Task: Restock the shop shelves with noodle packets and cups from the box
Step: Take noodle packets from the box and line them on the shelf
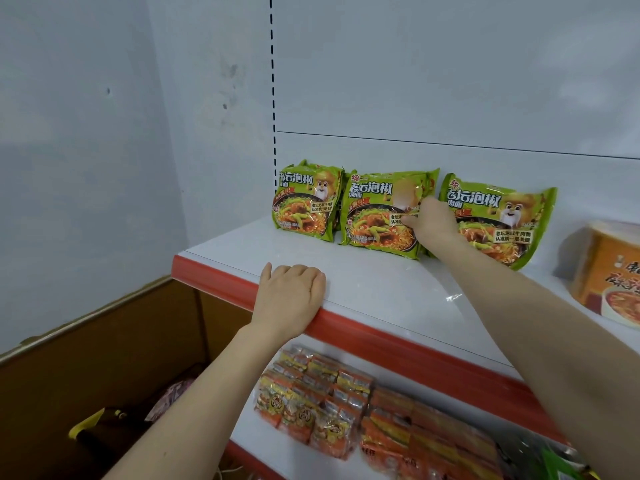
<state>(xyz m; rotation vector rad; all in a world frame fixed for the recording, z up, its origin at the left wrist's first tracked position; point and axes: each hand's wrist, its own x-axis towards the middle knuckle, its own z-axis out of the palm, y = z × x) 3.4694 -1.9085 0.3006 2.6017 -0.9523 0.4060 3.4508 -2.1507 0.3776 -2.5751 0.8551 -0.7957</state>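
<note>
Three green noodle packets stand upright against the back panel of the top shelf (381,289): a left packet (304,202), a middle packet (377,216) and a right packet (502,220). My right hand (433,223) reaches between the middle and right ones, fingers touching the middle packet's right edge. Whether it grips the packet I cannot tell. My left hand (291,299) rests palm down on the shelf's red front edge (214,275), fingers curled and holding nothing. The brown cardboard box (86,358) stands open at the lower left.
An orange noodle multipack (609,271) lies at the shelf's right end. The lower shelf holds orange snack packets (311,407) and flat orange packs (422,431). Inside the box lie a pinkish packet (173,396) and a yellow-tipped object (86,427). A grey wall closes the left side.
</note>
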